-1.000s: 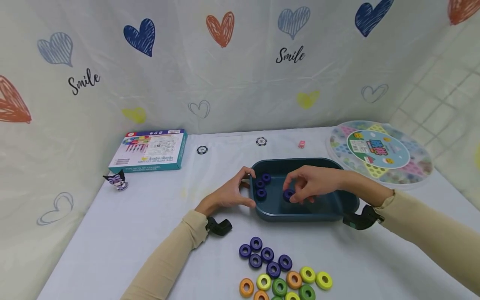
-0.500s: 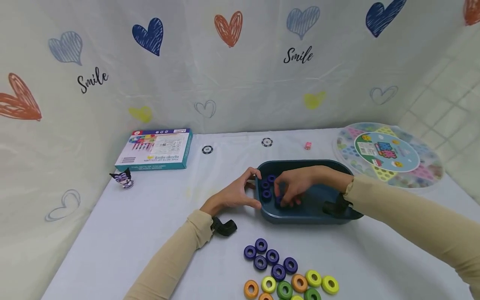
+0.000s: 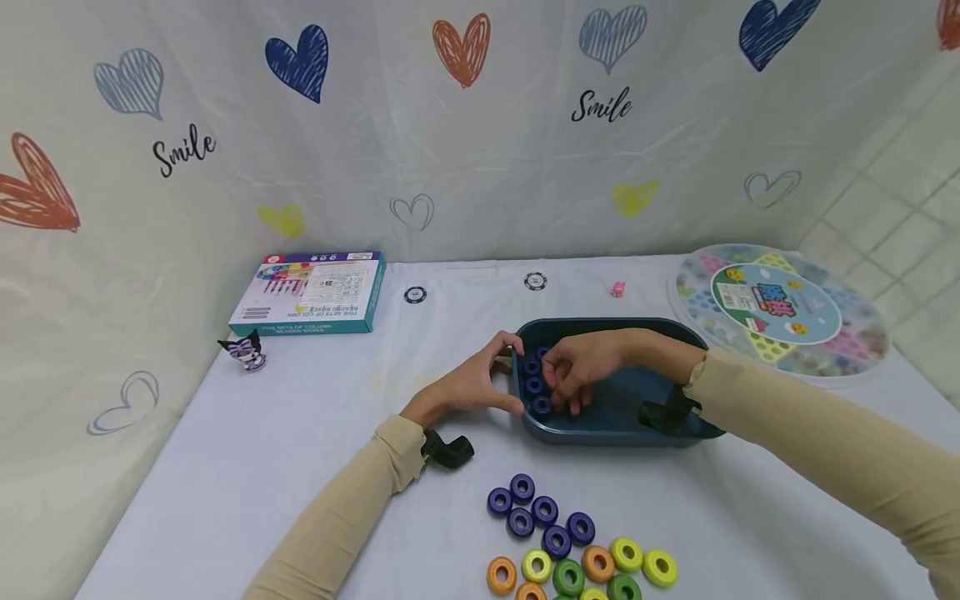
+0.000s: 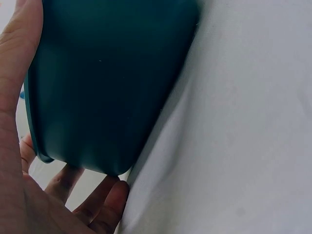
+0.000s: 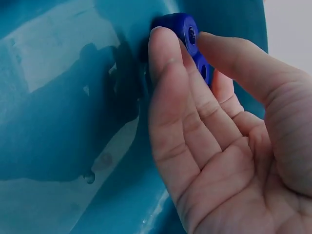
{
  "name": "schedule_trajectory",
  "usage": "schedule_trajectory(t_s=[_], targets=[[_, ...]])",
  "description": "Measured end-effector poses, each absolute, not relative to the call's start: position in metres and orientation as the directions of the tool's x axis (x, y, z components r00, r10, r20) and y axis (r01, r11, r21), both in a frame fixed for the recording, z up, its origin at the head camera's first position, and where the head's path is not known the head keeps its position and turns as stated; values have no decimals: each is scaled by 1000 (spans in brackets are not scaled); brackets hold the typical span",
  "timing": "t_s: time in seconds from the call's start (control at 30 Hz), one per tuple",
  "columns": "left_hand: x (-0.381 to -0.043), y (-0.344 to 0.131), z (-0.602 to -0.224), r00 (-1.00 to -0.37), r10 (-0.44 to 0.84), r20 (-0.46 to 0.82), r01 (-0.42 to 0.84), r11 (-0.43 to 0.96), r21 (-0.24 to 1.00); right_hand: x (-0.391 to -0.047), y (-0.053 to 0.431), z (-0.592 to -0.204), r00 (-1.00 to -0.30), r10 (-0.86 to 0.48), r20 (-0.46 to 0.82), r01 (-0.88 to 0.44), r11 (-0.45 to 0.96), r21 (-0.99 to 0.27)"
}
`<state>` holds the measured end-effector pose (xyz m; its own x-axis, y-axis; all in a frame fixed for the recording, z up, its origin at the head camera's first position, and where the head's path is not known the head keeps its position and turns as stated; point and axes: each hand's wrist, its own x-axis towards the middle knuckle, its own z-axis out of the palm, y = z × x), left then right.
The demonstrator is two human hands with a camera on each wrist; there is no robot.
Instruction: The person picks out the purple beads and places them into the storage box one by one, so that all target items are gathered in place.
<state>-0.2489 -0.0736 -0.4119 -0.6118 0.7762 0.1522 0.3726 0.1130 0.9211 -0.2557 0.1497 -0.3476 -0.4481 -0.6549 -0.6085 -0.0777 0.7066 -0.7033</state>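
My left hand (image 3: 472, 380) grips the left end of a dark teal tray (image 3: 630, 437), thumb on the near side and fingers round the far corner; the left wrist view shows the fingers at the tray's wall (image 4: 107, 87). My right hand (image 3: 588, 367) reaches inside with curled fingers. Its thumb and fingertips are at a purple ring bead (image 3: 541, 405) in the near left corner. Several purple beads stand in a line along the left wall, partly hidden by the fingers. In the right wrist view the thumb tip meets a purple bead (image 5: 184, 31).
Loose purple beads (image 3: 521, 522) lie in front of the tray, with orange (image 3: 502, 575), yellow (image 3: 660, 567) and green beads (image 3: 568, 576) nearer. A game box (image 3: 307, 292) and figurine (image 3: 243, 350) stand at left. A round patterned board (image 3: 780, 312) lies right, chips (image 3: 535, 282) behind.
My right hand has moved left inside the tray, carrying a purple bead from the middle to the near end of the line. The left hand keeps its grip on the tray.
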Motion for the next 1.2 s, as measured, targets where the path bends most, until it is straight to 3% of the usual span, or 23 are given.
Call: schedule_trajectory(t_s=[0.13, 0.3, 0.4, 0.93, 1.2], targets=[[-252, -73, -419, -621, 771, 142, 377, 135, 916, -256, 153, -345, -502, -617, -606, -90, 734, -673], [-254, -72, -422, -628, 763, 151, 385, 136, 913, -256, 157, -340, -655, -491, -574, -89, 805, -587], [-255, -73, -423, -630, 762, 151, 381, 135, 915, -256, 158, -340, -707, -455, -541, -74, 809, -583], [-254, -72, -425, -626, 764, 158, 387, 128, 913, -251, 155, -335, -671, -535, -513, -172, 785, -595], [-255, -72, -425, -632, 760, 155, 381, 131, 915, -222, 157, -316, -709, -643, -291, -379, 694, -612]])
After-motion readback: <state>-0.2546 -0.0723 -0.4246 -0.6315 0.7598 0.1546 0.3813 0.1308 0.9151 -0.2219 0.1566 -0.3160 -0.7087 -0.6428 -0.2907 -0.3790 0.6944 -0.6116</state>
